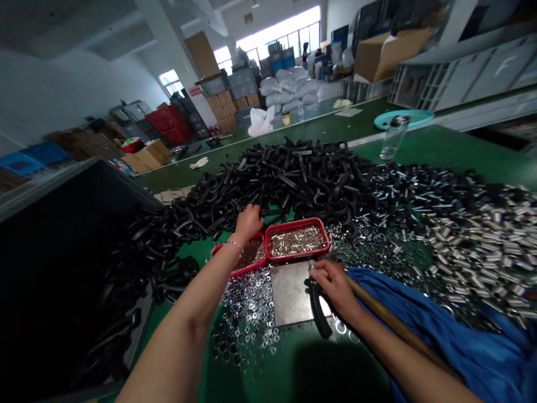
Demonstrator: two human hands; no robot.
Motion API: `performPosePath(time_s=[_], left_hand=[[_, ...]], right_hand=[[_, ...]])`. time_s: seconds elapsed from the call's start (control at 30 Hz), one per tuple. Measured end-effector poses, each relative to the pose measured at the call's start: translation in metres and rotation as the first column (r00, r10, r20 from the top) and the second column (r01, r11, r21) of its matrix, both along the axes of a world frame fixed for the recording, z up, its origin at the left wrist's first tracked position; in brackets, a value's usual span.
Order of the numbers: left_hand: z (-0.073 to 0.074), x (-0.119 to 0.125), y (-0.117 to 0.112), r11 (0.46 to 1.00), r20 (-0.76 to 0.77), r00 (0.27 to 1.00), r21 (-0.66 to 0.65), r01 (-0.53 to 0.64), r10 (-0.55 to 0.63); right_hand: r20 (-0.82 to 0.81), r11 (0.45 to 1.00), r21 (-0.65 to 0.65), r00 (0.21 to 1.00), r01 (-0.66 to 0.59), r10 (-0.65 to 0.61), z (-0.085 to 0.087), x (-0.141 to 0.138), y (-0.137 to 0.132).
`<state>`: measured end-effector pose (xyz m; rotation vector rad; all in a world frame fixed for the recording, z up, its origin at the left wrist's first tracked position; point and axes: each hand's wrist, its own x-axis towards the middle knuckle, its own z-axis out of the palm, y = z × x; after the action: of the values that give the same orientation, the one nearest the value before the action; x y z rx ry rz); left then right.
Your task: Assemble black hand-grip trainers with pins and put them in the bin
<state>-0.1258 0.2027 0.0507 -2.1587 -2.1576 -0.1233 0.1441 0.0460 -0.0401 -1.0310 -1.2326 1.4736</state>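
Observation:
My left hand [248, 221] reaches forward into a big heap of black curved metal parts [293, 179], its fingers closed around one of them. My right hand [333, 285] rests by a flat grey metal plate [289, 294] and grips black-handled pliers [316, 308]. A wooden handle [390, 319] lies under my right forearm. Two red trays [296, 240] of small silver pieces sit between my hands.
Shiny washers [247, 313] are scattered on the green table [327, 364]. Silver and black cylinders [461, 235] are spread to the right. Blue cloth [461, 336] lies at the lower right, a black bin [62, 268] at the left, a clear bottle [392, 137] further back.

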Motion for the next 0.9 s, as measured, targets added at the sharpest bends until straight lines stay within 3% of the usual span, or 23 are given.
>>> performPosePath(time_s=[0.1,0.17,0.23,0.3,0.4,0.5,0.57,0.67,0.77,0.9], left_hand=[[0.018,-0.013,-0.022,0.992,0.18,0.983,0.126,0.025,-0.047],[0.031,-0.02,-0.047,0.972,0.378,0.923,0.234,-0.018,-0.073],[0.043,-0.022,-0.079,0.949,0.566,0.816,0.306,-0.081,-0.113],[0.048,-0.016,-0.116,0.93,0.725,0.663,0.348,-0.119,-0.187],[0.034,0.009,-0.167,0.962,0.906,0.38,0.247,-0.117,-0.187],[-0.001,0.049,-0.203,0.998,0.98,0.192,-0.056,-0.007,0.057],[-0.025,0.075,-0.215,0.981,0.971,0.145,-0.192,0.017,0.188],[-0.047,0.102,-0.219,0.965,0.959,0.111,-0.263,-0.006,0.262],[-0.051,0.109,-0.216,0.955,0.95,0.106,-0.296,-0.003,0.294],[-0.054,0.106,-0.212,0.95,0.94,0.149,-0.311,0.008,0.306]], right_hand=[[0.048,0.998,0.057,0.999,0.021,-0.024,0.003,-0.003,-0.002],[0.097,0.996,0.08,0.995,0.026,-0.034,0.004,-0.005,-0.002],[0.15,0.995,0.097,0.988,0.031,-0.045,0.003,-0.006,-0.002],[0.193,0.992,0.119,0.98,0.032,-0.055,0.002,-0.007,-0.002],[0.235,0.99,0.138,0.97,0.024,-0.056,0.003,-0.006,-0.002],[0.289,0.987,0.161,0.956,-0.002,-0.045,0.008,-0.005,-0.004],[0.345,0.979,0.197,0.938,-0.053,-0.019,0.013,-0.004,-0.006],[0.444,0.956,0.256,0.896,-0.141,0.013,0.019,-0.002,-0.008],[0.513,0.936,0.302,0.859,-0.18,0.0,0.022,0.0,-0.008],[0.566,0.914,0.317,0.824,-0.254,0.033,0.025,0.002,-0.005]])
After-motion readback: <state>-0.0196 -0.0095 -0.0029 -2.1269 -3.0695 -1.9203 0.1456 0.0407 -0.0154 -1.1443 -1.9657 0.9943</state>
